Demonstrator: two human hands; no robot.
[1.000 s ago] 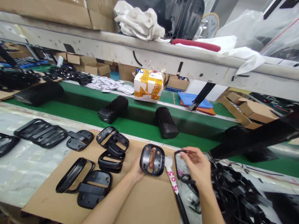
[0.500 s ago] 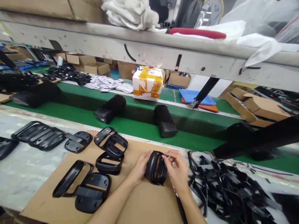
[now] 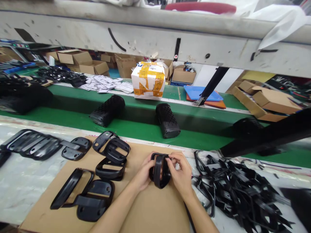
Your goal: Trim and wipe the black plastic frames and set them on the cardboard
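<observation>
Both my hands hold one black oval plastic frame (image 3: 159, 171) upright, edge-on to me, above a sheet of brown cardboard (image 3: 150, 207). My left hand (image 3: 143, 174) grips its left side with fingers curled round it. My right hand (image 3: 179, 174) closes on its right side, fingertips pressing at the rim. Whether the thin black ring is seated on the frame is hidden by my fingers.
Several black frames (image 3: 110, 158) lie on the cardboard to the left. A heap of thin black rings (image 3: 238, 191) lies at the right. Two black perforated housings (image 3: 167, 120) sit on the green conveyor belt (image 3: 136, 129). A taped box (image 3: 147, 80) stands behind. A black bar (image 3: 264, 137) crosses at right.
My right hand brought a thin black ring from the right onto the frame in my left hand. The frame turned from facing me to edge-on, and both hands now close on it.
</observation>
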